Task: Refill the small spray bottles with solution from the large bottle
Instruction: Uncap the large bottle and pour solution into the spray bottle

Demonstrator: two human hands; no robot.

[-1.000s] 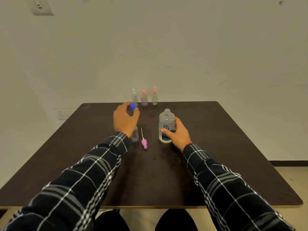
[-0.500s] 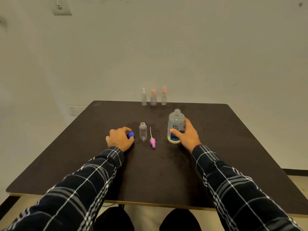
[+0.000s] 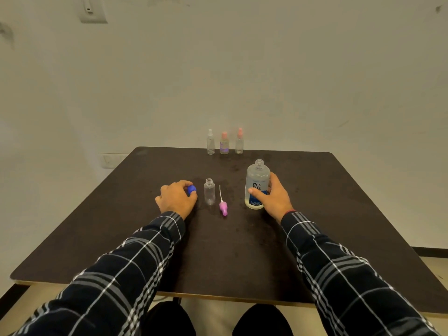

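Large bottle (image 3: 257,184), clear with a blue label, neck uncapped, upright a little right of the middle of the worktop (image 3: 230,251). Gripped from its right side by the right hand (image 3: 274,195): thumb across the front of the label, fingers curled round the back, base down on the worktop. Clear liquid inside, level hard to read.

Left of it, apart from both hands, small bottle (image 3: 209,192): clear, open-necked, upright, seemingly empty, though too small to be sure. Between small bottle and large bottle, flat on the worktop, pink spray head (image 3: 223,207), thin white tube pointing toward the far edge, touching neither bottle.

Just left of the small bottle, left hand (image 3: 178,198), knuckles up, low on the worktop, fingers curled and pinching a blue cap (image 3: 191,189) at the fingertips. Cap close beside the small bottle but not touching it.

At the middle of the far edge, well apart from both hands, a close row of three capped sprayers, all upright: white-topped bottle (image 3: 210,142) at left, purple-labelled bottle (image 3: 224,143) in the middle, pink-topped bottle (image 3: 239,141) at right.

Dark plaid sleeves (image 3: 135,263) on both forearms, reaching in over the near edge.
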